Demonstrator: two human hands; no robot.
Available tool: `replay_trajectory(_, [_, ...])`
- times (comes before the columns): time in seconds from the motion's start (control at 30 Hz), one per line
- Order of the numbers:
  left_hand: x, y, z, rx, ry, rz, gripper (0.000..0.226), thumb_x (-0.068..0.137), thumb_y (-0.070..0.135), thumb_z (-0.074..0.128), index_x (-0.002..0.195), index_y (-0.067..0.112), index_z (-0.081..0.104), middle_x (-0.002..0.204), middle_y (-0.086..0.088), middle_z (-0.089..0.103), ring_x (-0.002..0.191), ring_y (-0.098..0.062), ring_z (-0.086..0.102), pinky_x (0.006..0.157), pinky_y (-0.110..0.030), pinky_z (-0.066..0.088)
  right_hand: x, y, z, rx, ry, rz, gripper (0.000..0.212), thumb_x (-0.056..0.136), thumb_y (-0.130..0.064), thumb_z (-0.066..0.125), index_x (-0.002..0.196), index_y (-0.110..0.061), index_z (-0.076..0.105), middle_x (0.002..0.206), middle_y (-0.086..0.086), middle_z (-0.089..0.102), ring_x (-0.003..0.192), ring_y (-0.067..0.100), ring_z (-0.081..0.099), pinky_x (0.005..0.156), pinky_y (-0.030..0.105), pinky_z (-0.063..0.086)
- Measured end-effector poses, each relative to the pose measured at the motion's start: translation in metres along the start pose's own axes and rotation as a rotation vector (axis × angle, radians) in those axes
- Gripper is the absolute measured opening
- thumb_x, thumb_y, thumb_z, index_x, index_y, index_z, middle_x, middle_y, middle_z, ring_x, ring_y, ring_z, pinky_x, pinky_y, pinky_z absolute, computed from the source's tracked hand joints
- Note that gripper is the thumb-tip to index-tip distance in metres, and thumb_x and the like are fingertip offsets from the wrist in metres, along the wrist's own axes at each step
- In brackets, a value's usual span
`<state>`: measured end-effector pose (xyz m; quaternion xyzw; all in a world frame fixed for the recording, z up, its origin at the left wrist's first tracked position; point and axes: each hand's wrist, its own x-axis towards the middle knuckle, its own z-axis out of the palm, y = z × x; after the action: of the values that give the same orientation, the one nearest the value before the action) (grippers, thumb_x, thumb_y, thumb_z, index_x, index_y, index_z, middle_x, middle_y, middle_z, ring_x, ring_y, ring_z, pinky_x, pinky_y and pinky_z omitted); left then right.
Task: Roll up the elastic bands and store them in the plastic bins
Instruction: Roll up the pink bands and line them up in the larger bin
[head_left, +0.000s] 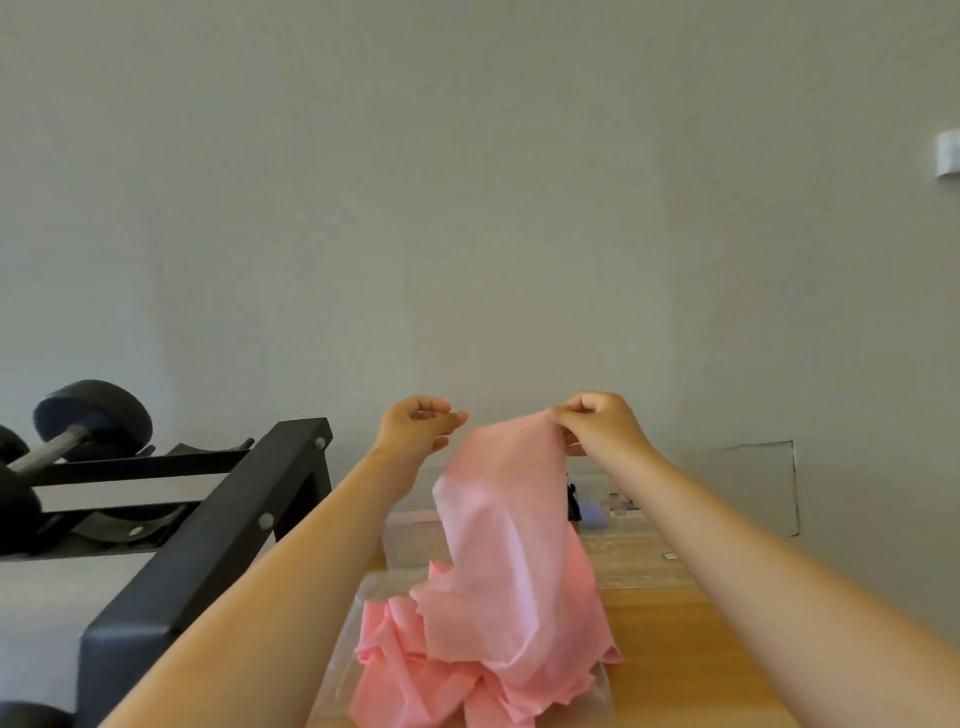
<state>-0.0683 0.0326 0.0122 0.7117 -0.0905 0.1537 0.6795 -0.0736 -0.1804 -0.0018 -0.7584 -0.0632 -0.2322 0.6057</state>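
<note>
A long pink elastic band (509, 545) hangs from my right hand (597, 421), which pinches its top edge in front of the wall. The band's lower part lies crumpled in a heap (415, 675) on a clear plastic sheet or tray (343, 665) on the wooden table (675, 649). My left hand (421, 423) is raised level with the right, fingers curled, just left of the band's upper edge; I see nothing held in it. Clear plastic bins (639, 566) stand behind the band, partly hidden by it.
A black dumbbell rack (208, 530) stands close to the table's left side, with a dark dumbbell (88, 421) on it. A grey wall runs behind the table. Small items (595, 512) sit inside the far bin.
</note>
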Motion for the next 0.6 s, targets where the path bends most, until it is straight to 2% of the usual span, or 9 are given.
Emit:
replay_trajectory(0.17, [-0.015, -0.048, -0.005, 0.193, -0.123, -0.185, 0.010, 0.090, 0.014, 0.067, 0.087, 0.010, 0.058, 0.083, -0.006, 0.062, 0.071, -0.016, 0.060, 0.067, -0.024, 0.048, 0.000, 0.044, 0.007, 0.061, 0.027, 0.167, 0.022, 0.089, -0.020, 0.062, 0.069, -0.015, 0.056, 0.075, 0.008, 0.060, 0.072, 0.026, 0.058, 0.080, 0.046, 0.056])
replay_trajectory(0.3, [-0.035, -0.093, -0.001, 0.278, -0.191, -0.405, 0.029, 0.092, 0.038, 0.062, 0.088, 0.010, 0.061, 0.076, -0.003, 0.064, 0.069, -0.017, 0.061, 0.065, -0.025, 0.048, -0.009, 0.065, 0.013, 0.104, 0.001, 0.205, 0.023, 0.093, -0.020, 0.061, 0.071, -0.014, 0.055, 0.081, 0.011, 0.060, 0.076, 0.026, 0.058, 0.074, 0.041, 0.055])
replay_trajectory(0.4, [-0.037, -0.116, 0.000, 0.302, -0.290, -0.421, 0.031, 0.090, 0.041, 0.063, 0.094, 0.010, 0.064, 0.090, -0.005, 0.066, 0.078, -0.017, 0.063, 0.073, -0.027, 0.050, -0.006, 0.075, 0.014, 0.099, 0.011, 0.189, 0.017, 0.093, -0.022, 0.060, 0.078, -0.014, 0.058, 0.089, 0.010, 0.064, 0.081, 0.027, 0.060, 0.079, 0.041, 0.055])
replay_trajectory(0.47, [-0.036, -0.124, 0.003, 0.327, -0.360, -0.410, 0.028, 0.089, 0.041, 0.066, 0.097, 0.013, 0.064, 0.097, -0.006, 0.066, 0.085, -0.016, 0.063, 0.075, -0.025, 0.050, 0.000, 0.084, 0.013, 0.089, -0.023, 0.198, 0.006, 0.093, -0.022, 0.060, 0.094, -0.017, 0.062, 0.108, 0.010, 0.067, 0.092, 0.027, 0.064, 0.084, 0.041, 0.054])
replay_trajectory(0.53, [-0.034, -0.133, 0.009, 0.401, -0.425, -0.409, 0.027, 0.088, 0.037, 0.067, 0.099, 0.012, 0.064, 0.100, -0.006, 0.066, 0.085, -0.016, 0.063, 0.073, -0.023, 0.050, 0.003, 0.099, 0.009, 0.111, -0.134, 0.262, 0.031, 0.092, -0.019, 0.062, 0.123, -0.023, 0.056, 0.127, 0.006, 0.059, 0.101, 0.025, 0.063, 0.075, 0.033, 0.054])
replay_trajectory(0.6, [-0.030, -0.146, 0.015, 0.455, -0.451, -0.400, 0.021, 0.091, 0.028, 0.066, 0.099, 0.009, 0.064, 0.096, -0.007, 0.067, 0.078, -0.014, 0.062, 0.067, -0.019, 0.049, 0.000, 0.117, 0.005, 0.066, -0.209, 0.352, 0.065, 0.090, -0.015, 0.066, 0.144, -0.032, 0.035, 0.135, 0.001, 0.045, 0.109, 0.026, 0.058, 0.074, 0.031, 0.053])
